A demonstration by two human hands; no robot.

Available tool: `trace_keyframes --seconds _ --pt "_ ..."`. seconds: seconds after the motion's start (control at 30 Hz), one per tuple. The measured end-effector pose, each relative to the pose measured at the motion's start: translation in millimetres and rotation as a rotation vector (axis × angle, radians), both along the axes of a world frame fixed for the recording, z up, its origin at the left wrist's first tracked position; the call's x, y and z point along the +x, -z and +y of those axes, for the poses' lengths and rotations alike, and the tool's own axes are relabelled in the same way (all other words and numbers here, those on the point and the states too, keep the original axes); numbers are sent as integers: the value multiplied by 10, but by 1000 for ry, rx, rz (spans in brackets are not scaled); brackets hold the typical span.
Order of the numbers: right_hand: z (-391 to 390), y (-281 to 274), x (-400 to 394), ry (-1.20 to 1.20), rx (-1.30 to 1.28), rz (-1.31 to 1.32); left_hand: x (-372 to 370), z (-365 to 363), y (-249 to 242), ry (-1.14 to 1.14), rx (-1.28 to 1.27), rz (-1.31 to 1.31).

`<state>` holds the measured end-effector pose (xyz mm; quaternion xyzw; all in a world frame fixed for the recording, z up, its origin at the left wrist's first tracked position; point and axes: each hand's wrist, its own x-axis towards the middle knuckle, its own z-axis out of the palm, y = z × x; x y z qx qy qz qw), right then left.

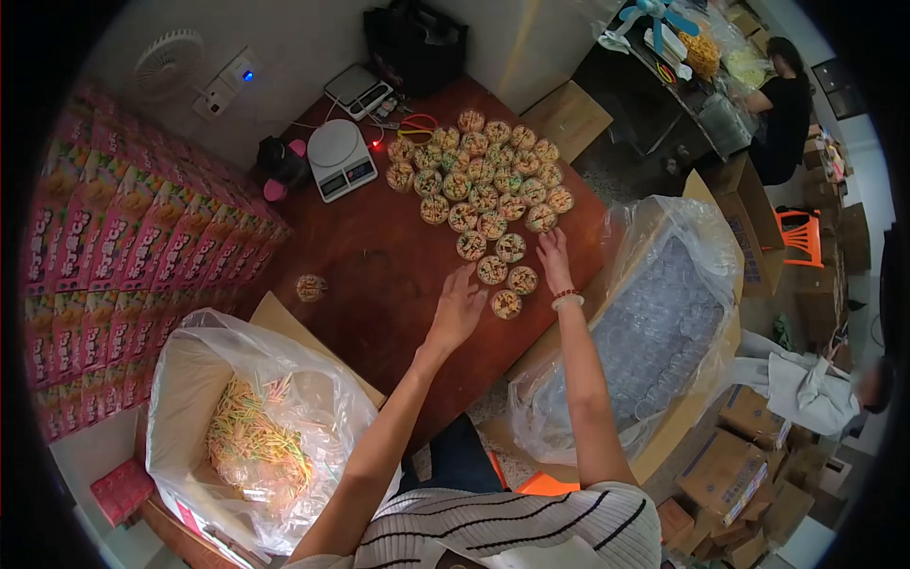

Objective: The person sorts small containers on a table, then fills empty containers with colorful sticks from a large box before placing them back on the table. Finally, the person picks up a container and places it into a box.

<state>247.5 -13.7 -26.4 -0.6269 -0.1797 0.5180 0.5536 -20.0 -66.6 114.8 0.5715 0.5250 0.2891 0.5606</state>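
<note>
Many round clear tubs with colourful pieces inside (483,197) stand close together on the red-brown table (370,266). My left hand (459,305) is over the table at the lower left of the group, beside the nearest tubs, fingers apart and nothing seen in it. On the group's right side, my right hand (553,258), with a red bead bracelet at the wrist, reaches with spread fingers to the edge of a tub (541,218); whether it touches is unclear. One tub (310,288) stands alone at the table's left.
A kitchen scale (342,161) and orange-handled scissors (417,124) lie at the back. Lined boxes hold coloured sticks (256,436) at left and clear empty tubs (654,332) at right. Pink packages (123,228) are stacked at left. Another person (783,109) is at the upper right.
</note>
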Motion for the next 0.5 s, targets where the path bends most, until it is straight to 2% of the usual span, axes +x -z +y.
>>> trace_keyframes --seconds 0.03,0.1,0.13,0.17,0.23,0.37,0.43,0.5 --pt "-26 -88 -84 -4 1 1 -51 -87 -118 -4 1 1" --pt "-157 -247 -252 -306 -104 -540 -200 -275 -334 75 75 18" --pt "-218 -239 -321 -409 -61 -740 -279 -378 -392 71 76 21" --pt "-218 -241 -343 -412 -58 -740 -358 -479 -448 110 51 12" --pt "-165 -371 -432 -473 -355 -655 -521 -672 -545 148 30 3" --pt "-71 -136 -343 -395 -318 -687 -806 -990 -731 183 -4 49" --pt "-43 -133 -324 -228 -257 -762 -893 -1112 -768 191 -26 82" --pt "-10 -194 -339 -239 -257 -795 -955 -1196 -784 192 -23 102"
